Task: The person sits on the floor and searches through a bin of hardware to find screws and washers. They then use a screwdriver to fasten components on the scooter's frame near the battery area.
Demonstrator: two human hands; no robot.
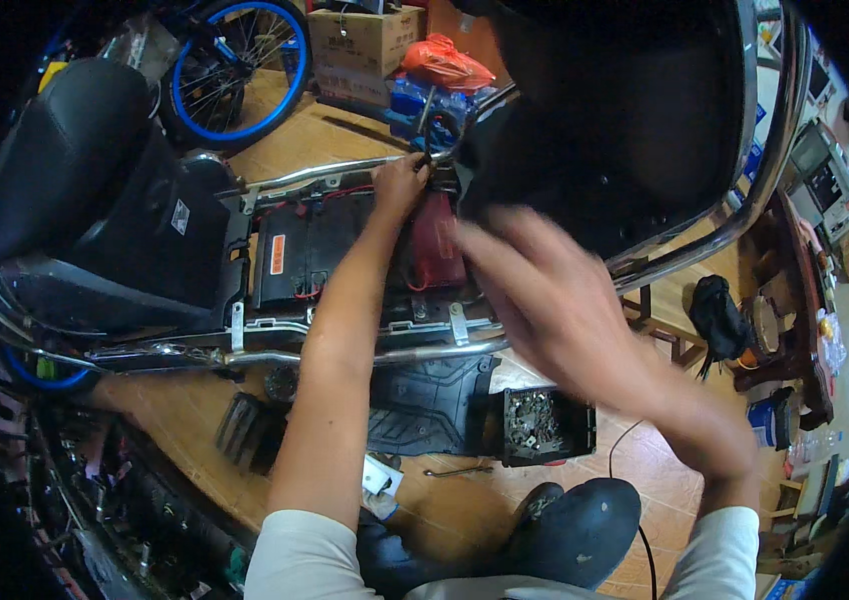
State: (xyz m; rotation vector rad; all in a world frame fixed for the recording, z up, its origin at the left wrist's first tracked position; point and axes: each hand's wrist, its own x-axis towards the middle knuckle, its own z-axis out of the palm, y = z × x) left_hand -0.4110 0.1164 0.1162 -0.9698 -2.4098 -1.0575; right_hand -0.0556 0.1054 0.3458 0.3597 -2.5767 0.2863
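Note:
My left hand (403, 188) reaches across an open battery compartment to the far side of the vehicle frame. Its fingers are closed round a slim dark thing (427, 140) that sticks up; its kind I cannot make out. Under my left forearm lies a black battery (290, 250) with an orange label and red wires. To the right of it sits a dark red block (437, 245). My right hand (540, 285) hovers over the compartment's right end, near the red block, smeared by motion. Whether it holds anything does not show.
Chrome rails (425, 352) border the compartment. A black seat (75, 130) stands left, a large dark panel (605, 120) right. On the floor below are a black box of small hardware (548, 425), a wrench (459, 470) and a dark plastic cover (425, 400). A blue-rimmed wheel (240, 70) stands behind.

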